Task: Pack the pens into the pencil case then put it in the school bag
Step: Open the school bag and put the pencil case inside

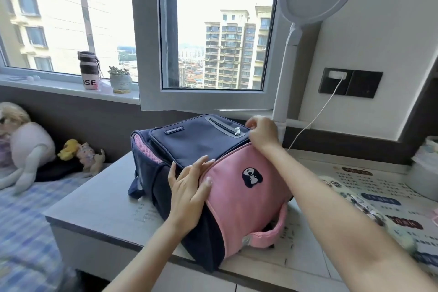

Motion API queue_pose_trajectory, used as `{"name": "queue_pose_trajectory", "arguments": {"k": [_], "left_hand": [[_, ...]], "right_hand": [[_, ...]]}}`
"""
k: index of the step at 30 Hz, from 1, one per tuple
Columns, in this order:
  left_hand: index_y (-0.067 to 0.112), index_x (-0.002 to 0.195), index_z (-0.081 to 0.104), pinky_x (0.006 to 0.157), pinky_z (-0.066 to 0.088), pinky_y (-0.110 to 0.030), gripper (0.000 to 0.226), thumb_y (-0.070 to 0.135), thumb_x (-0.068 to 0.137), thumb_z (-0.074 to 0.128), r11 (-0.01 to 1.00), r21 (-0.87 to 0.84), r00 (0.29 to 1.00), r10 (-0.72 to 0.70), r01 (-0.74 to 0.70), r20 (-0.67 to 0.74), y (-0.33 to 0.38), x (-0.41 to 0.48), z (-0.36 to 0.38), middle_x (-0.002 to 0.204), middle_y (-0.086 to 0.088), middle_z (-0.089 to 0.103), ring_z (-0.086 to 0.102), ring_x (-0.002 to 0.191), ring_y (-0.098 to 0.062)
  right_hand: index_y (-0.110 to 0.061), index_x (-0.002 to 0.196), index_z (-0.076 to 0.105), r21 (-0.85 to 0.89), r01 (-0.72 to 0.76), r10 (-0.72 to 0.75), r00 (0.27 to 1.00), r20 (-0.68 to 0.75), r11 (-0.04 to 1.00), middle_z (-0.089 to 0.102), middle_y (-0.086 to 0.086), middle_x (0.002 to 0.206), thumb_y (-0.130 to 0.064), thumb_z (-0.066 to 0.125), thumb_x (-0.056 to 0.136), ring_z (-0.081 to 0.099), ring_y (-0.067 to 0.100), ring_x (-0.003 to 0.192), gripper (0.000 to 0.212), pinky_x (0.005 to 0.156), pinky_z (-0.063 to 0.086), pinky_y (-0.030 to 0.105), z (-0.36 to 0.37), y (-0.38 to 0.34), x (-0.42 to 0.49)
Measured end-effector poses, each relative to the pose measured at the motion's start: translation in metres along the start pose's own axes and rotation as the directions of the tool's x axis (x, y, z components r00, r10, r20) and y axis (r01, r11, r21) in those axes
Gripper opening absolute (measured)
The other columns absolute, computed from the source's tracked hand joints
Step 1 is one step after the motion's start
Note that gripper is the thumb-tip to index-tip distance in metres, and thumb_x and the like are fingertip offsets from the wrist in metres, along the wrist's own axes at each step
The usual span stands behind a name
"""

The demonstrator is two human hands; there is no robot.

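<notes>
The school bag [213, 161], laid flat on the surface [99, 199], is pressed by the flat, spread left hand [187, 187] and pinched at its far edge by the closed right hand [262, 134].

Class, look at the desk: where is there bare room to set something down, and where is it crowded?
Free: the desk strip left of the school bag, up to its left edge. Crowded: right of the bag, where printed sheets and a white container lie.

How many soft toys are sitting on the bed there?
2, as far as I can see: a big pale doll at the far left edge, and a small yellow-haired one beside it, nearer the desk. Others may lie outside the picture.
</notes>
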State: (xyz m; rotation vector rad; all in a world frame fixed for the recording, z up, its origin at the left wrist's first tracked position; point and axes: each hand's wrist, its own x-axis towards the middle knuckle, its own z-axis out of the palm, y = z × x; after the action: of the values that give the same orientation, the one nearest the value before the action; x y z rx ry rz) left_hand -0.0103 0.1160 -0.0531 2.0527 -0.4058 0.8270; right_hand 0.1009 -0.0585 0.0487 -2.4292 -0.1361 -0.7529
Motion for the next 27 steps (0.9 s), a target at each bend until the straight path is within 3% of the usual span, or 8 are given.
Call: {"name": "queue_pose_trajectory", "arguments": {"k": [4, 8, 10, 12, 15, 19, 24, 27], "left_hand": [[0.041, 0.126, 0.05, 0.116, 0.0, -0.038, 0.053, 0.059, 0.086, 0.02, 0.926, -0.324, 0.981, -0.186, 0.193, 0.053, -0.007, 0.002, -0.002, 0.136, 0.019, 0.048, 0.016, 0.137, 0.006], [0.033, 0.137, 0.037, 0.115, 0.017, -0.046, 0.046, 0.044, 0.093, 0.033, 0.447, -0.874, 0.944, -0.328, 0.193, 0.041, -0.006, 0.005, -0.002, 0.134, -0.007, 0.054, 0.041, 0.131, -0.014], [0.021, 0.143, 0.025, 0.116, 0.014, -0.046, 0.053, 0.042, 0.095, 0.026, 0.251, -0.949, 0.93, -0.356, 0.193, 0.095, -0.01, 0.008, -0.011, 0.127, -0.01, 0.06, 0.044, 0.129, -0.02], [0.022, 0.144, 0.02, 0.116, 0.013, -0.046, 0.061, 0.049, 0.09, 0.027, 0.19, -0.947, 0.92, -0.345, 0.26, 0.184, -0.013, 0.011, -0.021, 0.123, -0.006, 0.063, 0.042, 0.129, -0.023], [0.027, 0.143, 0.023, 0.116, 0.009, -0.047, 0.06, 0.056, 0.09, 0.024, 0.256, -0.891, 0.895, -0.35, 0.376, 0.277, -0.02, 0.01, -0.026, 0.125, -0.001, 0.062, 0.036, 0.133, -0.023], [0.025, 0.144, 0.021, 0.117, 0.005, -0.044, 0.058, 0.054, 0.094, 0.014, 0.375, -0.811, 0.872, -0.383, 0.449, 0.305, -0.018, 0.01, -0.026, 0.125, 0.003, 0.061, 0.03, 0.137, -0.019], [0.026, 0.14, 0.031, 0.116, -0.002, -0.042, 0.055, 0.053, 0.095, 0.013, 0.59, -0.668, 0.889, -0.345, 0.454, 0.3, 0.013, 0.013, -0.021, 0.129, 0.007, 0.057, 0.02, 0.138, -0.007], [0.048, 0.111, 0.054, 0.116, -0.002, -0.045, 0.05, 0.068, 0.085, 0.016, 0.831, -0.421, 0.925, -0.271, 0.364, 0.266, 0.033, 0.01, -0.021, 0.11, 0.02, 0.066, 0.028, 0.135, -0.004]], "right_hand": [[-0.001, 0.086, 0.07, 0.012, 0.308, -0.307, 0.95, -0.062, 0.951, 0.072, 0.015, 0.085, 0.011, 0.049, 0.068, 0.064, 0.033, 0.085, 0.03, 0.075, 0.047, 0.034, 0.022, -0.037, -0.032], [-0.002, 0.077, 0.066, 0.057, 0.604, -0.601, 0.796, -0.067, 0.795, 0.068, 0.011, 0.068, 0.013, 0.051, 0.06, 0.059, 0.029, 0.066, 0.027, 0.062, 0.047, 0.032, 0.034, -0.064, -0.096], [-0.001, 0.079, 0.065, 0.078, 0.676, -0.676, 0.736, -0.041, 0.732, 0.067, 0.011, 0.067, 0.017, 0.053, 0.058, 0.056, 0.027, 0.063, 0.03, 0.061, 0.043, 0.029, 0.035, -0.07, -0.119], [0.002, 0.079, 0.065, 0.099, 0.754, -0.759, 0.651, 0.011, 0.649, 0.065, 0.013, 0.067, 0.017, 0.049, 0.061, 0.054, 0.027, 0.063, 0.028, 0.059, 0.043, 0.03, 0.032, -0.072, -0.139], [0.002, 0.074, 0.063, 0.088, 0.882, -0.882, 0.449, 0.142, 0.463, 0.058, 0.01, 0.063, 0.015, 0.045, 0.074, 0.045, 0.024, 0.061, 0.022, 0.059, 0.04, 0.03, 0.023, -0.062, -0.179], [-0.004, 0.07, 0.061, -0.01, 0.951, -0.932, 0.304, 0.196, 0.308, 0.051, 0.004, 0.062, 0.008, 0.049, 0.085, 0.041, 0.02, 0.06, 0.023, 0.058, 0.038, 0.029, -0.003, -0.018, -0.234], [-0.009, 0.066, 0.06, -0.148, 0.935, -0.907, 0.349, 0.237, 0.322, 0.055, 0.003, 0.061, 0.004, 0.047, 0.086, 0.046, 0.019, 0.059, 0.027, 0.058, 0.041, 0.028, 0.01, 0.013, -0.258], [-0.016, 0.062, 0.048, -0.239, 0.923, -0.863, 0.371, 0.343, 0.302, 0.045, -0.001, 0.053, 0.001, 0.043, 0.083, 0.041, 0.017, 0.056, 0.028, 0.059, 0.035, 0.025, 0.027, 0.044, -0.288]]}}
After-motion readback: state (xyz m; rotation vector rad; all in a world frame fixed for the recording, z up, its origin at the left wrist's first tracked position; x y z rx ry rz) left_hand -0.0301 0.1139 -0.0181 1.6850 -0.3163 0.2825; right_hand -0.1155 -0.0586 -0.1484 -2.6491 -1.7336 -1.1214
